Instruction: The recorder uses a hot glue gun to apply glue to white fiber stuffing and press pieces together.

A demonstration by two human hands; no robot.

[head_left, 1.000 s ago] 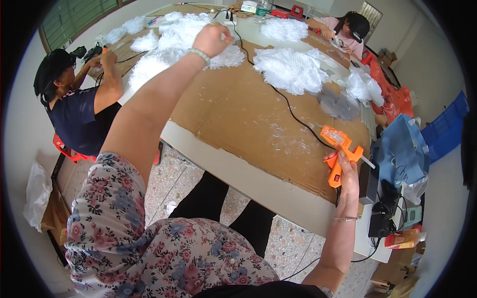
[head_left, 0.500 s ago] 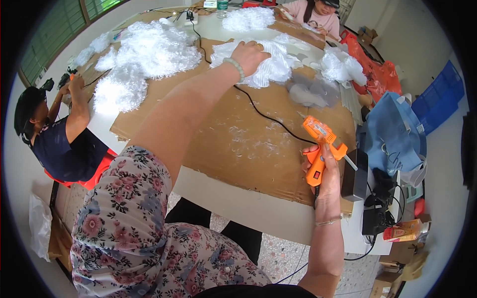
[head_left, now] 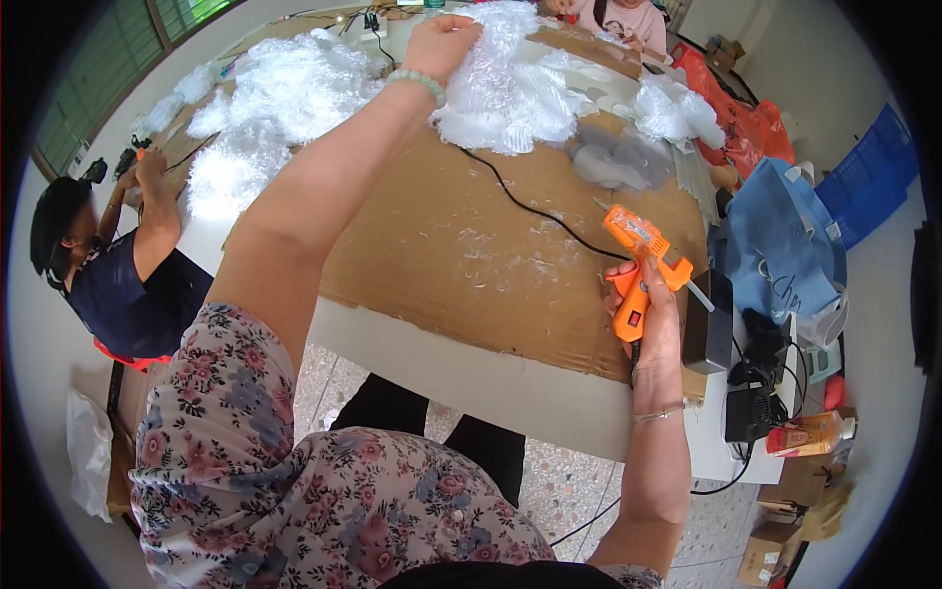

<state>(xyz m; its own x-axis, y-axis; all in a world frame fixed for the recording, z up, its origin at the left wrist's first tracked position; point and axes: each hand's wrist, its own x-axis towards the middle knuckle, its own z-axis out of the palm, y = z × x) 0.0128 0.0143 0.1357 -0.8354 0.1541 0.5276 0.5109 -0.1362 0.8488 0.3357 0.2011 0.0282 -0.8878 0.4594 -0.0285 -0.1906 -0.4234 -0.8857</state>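
Observation:
My right hand (head_left: 653,304) grips an orange glue gun (head_left: 636,265), fingers wrapped round its handle, with a pale glue stick out of its back and the nozzle toward the far side. Stretched over the far part of the table, my left hand (head_left: 442,47) has its fingertips pinched at the edge of white gauzy fabric (head_left: 481,74). That fabric rises from a heap of white pleated pieces (head_left: 535,113). Grey sheer round pieces (head_left: 613,162) lie to the right of the heap. A black cord (head_left: 520,221) crosses the cardboard (head_left: 442,275) that covers the table.
Fluffy white heaps (head_left: 304,93) fill the far left, with a co-worker (head_left: 118,255) seated beyond. Another person (head_left: 628,25) sits at the far right. A black box (head_left: 708,324), a blue bag (head_left: 780,236) and black adapters (head_left: 751,412) line the right edge.
My left hand has moved left and farther away from the pleated heap, drawing up white gauzy fabric. The glue gun stays in my right hand, with little shift.

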